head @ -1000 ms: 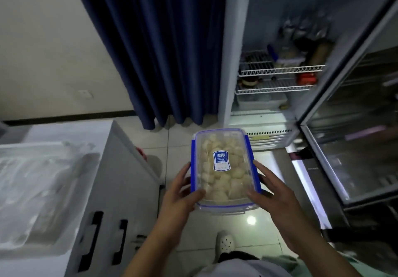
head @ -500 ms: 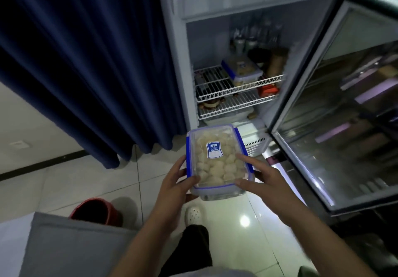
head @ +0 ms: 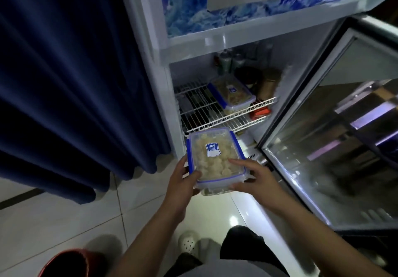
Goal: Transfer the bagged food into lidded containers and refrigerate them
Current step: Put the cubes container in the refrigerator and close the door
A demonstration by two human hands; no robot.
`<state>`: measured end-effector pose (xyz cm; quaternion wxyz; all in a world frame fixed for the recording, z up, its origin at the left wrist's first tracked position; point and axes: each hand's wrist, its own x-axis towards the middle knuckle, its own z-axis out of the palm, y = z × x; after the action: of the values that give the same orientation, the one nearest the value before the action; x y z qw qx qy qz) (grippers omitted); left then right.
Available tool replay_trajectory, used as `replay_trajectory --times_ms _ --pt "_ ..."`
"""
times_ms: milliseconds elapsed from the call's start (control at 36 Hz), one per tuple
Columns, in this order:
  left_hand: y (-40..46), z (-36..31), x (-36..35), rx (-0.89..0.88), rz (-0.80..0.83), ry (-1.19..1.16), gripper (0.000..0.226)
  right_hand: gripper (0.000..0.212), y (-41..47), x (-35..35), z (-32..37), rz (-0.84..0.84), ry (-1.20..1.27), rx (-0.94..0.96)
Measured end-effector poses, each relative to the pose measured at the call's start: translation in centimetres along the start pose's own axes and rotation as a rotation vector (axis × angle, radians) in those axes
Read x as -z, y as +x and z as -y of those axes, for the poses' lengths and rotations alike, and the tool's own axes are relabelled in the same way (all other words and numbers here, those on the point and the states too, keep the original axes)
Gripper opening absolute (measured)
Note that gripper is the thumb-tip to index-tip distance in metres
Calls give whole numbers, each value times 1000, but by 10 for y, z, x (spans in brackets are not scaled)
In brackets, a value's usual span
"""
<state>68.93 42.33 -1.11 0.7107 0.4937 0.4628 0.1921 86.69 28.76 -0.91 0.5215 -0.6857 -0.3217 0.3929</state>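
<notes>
Across the left of the frame hung a dark blue curtain point(head: 71, 78), with a red bucket point(head: 71, 263) at the lower left. At centre, the left hand point(head: 183, 182) and right hand point(head: 256, 180) gripped a lidded container point(head: 215, 156) of pale food pieces by its near corners, thumbs on the lid. Right of centre, a second container point(head: 231, 92) sat on the wire shelf point(head: 215, 113) beside the open glass door point(head: 336, 139)

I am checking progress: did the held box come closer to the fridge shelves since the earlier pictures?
Yes. The box, held by both hands, now nearly meets the front edge of the wire shelf; earlier it was clearly away from it.
</notes>
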Motion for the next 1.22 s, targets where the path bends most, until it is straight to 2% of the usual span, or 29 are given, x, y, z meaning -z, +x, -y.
replay_trajectory --times_ms 111,333,472,583,639,694,750,806,917,1000,1056,1139,1222 --pt "37 -12 -15 -4 -13 -1 53 60 46 19 3 41 0 1" --pt "94 -27 -60 39 -181 -55 55 53 140 55 3 176 -54 5" --pt "120 -33 -84 13 -215 -67 49 52 186 74 -10 208 -9 12" --pt "127 -25 -102 -51 -201 -63 57 54 207 84 -23 236 7 0" --pt "128 -17 -111 -149 -237 76 62 57 214 86 -28 262 -12 10" --pt "130 -8 -118 -198 -339 460 71 58 218 86 -31 289 -14 24" --pt "133 -2 -124 -219 -408 915 70 55 222 85 -32 295 -6 31" --pt "137 0 -132 -244 -416 1168 64 50 226 84 -33 287 -10 19" --pt "155 -7 -142 -256 -490 1351 56 47 239 82 -29 302 -12 20" --pt "167 -12 -144 -233 -484 1443 60 42 248 82 -23 343 -89 8" --pt "175 -12 -142 -246 -476 1455 64 42 253 87 -20 332 -243 54" --pt "187 -11 -138 -248 -429 1391 79 49 261 103 -19 221 -558 157" --pt "198 -14 -133 -198 -361 1353 100 63 272 124 -22 193 -830 117"
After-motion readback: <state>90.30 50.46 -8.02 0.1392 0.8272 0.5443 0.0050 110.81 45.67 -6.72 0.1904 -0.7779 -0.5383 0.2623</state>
